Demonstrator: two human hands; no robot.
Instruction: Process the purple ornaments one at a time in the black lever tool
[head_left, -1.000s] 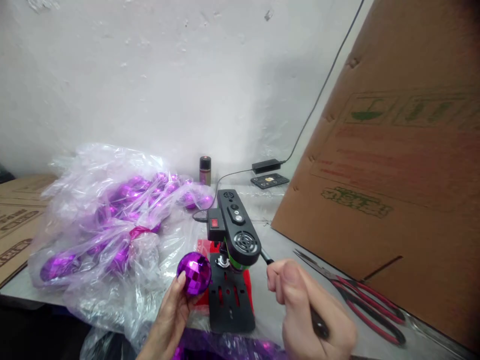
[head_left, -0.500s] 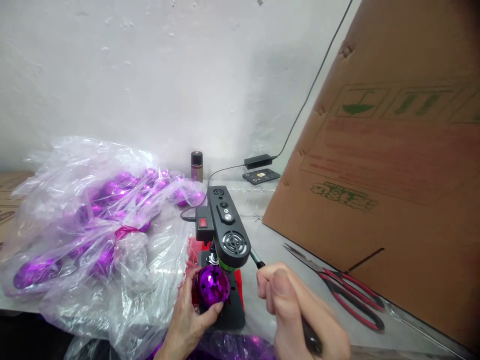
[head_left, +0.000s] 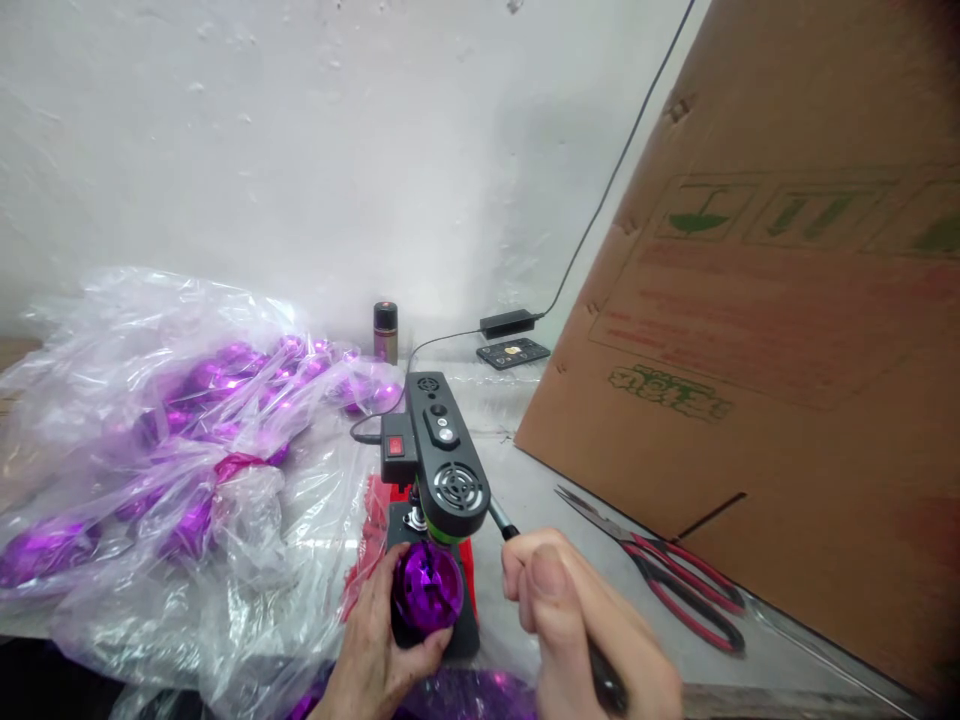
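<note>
A faceted purple ball ornament [head_left: 427, 599] is gripped in the left hand [head_left: 375, 650], fingers curled around its sides, and is held on the black base plate directly beneath the head of a small black bench drill [head_left: 439, 460]. The drill's lever handle [head_left: 498, 520] is grasped in the closed right hand [head_left: 581, 630], just to the right of the ball. Beyond the left hand, a clear plastic bag [head_left: 172, 470] filled with more purple ornaments is spread out. Right of the right hand, red-handled scissors [head_left: 660, 575] are laid beside a leaning cardboard sheet [head_left: 765, 330]. Farther back, a small spray can [head_left: 385, 331] and a power adapter [head_left: 508, 323] are seen.
</note>
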